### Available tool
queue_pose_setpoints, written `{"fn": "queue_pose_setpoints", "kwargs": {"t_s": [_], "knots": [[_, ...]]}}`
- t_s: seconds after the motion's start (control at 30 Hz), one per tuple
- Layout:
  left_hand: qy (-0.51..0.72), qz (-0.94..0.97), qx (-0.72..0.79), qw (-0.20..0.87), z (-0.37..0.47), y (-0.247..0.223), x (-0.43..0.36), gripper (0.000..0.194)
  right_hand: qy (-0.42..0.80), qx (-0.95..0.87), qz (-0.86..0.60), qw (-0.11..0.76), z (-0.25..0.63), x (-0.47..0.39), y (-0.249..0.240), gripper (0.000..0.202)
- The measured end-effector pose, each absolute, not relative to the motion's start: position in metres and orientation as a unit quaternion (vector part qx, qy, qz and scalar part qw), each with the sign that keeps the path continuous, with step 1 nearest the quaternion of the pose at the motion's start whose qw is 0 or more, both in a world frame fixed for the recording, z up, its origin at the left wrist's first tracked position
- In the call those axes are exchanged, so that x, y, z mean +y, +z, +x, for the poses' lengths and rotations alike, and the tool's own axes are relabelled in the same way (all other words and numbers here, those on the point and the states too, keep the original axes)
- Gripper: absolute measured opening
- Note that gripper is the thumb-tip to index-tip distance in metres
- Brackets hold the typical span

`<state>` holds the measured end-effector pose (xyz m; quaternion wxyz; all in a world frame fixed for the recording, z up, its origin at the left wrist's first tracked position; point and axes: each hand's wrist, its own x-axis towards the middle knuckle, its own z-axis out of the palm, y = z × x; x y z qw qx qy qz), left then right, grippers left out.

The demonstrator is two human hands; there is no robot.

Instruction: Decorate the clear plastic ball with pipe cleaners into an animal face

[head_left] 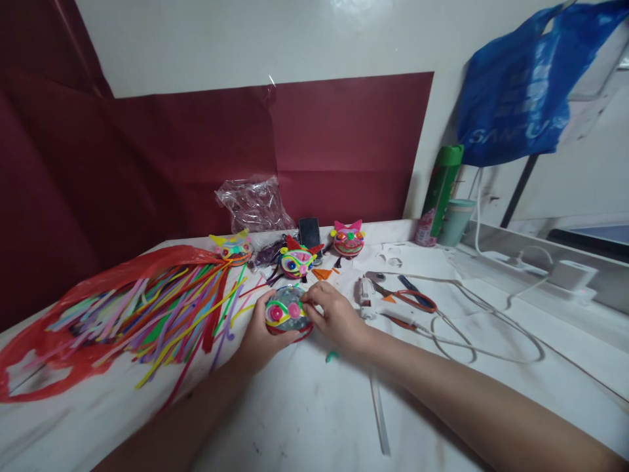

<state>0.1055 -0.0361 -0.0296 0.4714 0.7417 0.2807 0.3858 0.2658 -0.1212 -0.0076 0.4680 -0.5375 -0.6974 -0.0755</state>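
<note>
- two bare hands meet over a white tabletop (314,419), around a small round ornament (289,324) with a grey body, yellow trim and pink discs.
- the left hand (260,337) cups the round ornament from its left side, thumb along the lower edge.
- the right hand (339,320) has its fingers bunched narrowly at the upper right edge; whether they pinch a small piece cannot be told.
- behind the hands sit three animal-faced ornaments: one with yellow ears (233,250), one with red ears (297,263), one with pink ears (348,242).
- a dark phone (309,232) leans behind them, near crumpled clear plastic (255,203).
- to the left, fuzzy coloured strips (181,314) spill from a red plastic bag (147,257).
- to the right lie a white glue gun (367,298) and orange-handled scissors (417,300).
- a translucent stick (380,419) lies nearer the viewer.
</note>
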Motion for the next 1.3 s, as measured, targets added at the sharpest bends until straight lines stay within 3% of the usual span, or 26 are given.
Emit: {"fn": "queue_pose_setpoints", "kwargs": {"t_s": [0.27,0.6,0.73,0.83,0.97,1.1,1.3], "knots": [[0.396,0.75,0.283,0.448,0.108,-0.031,-0.038,0.084,-0.147,-0.727,-0.56,0.368,0.265,-0.12,-0.007,0.014],[0.395,0.698,0.295,0.52,0.106,-0.027,-0.031,0.08,-0.022,-0.539,-0.579,0.611,0.29,-0.114,0.008,0.008],[0.38,0.659,0.332,0.558,0.103,-0.02,-0.028,0.076,0.014,-0.481,-0.591,0.648,0.307,-0.107,0.009,0.017],[0.386,0.658,0.333,0.554,0.102,-0.018,-0.028,0.074,0.027,-0.494,-0.596,0.633,0.308,-0.106,0.008,0.03],[0.382,0.66,0.315,0.565,0.103,-0.024,-0.026,0.077,0.02,-0.559,-0.574,0.598,0.291,-0.111,0.004,0.008],[0.397,0.671,0.292,0.554,0.106,-0.031,-0.024,0.079,-0.021,-0.664,-0.556,0.499,0.269,-0.117,-0.005,0.013],[0.419,0.699,0.305,0.492,0.108,-0.031,-0.028,0.077,-0.048,-0.657,-0.606,0.446,0.26,-0.119,-0.014,0.011]]}}
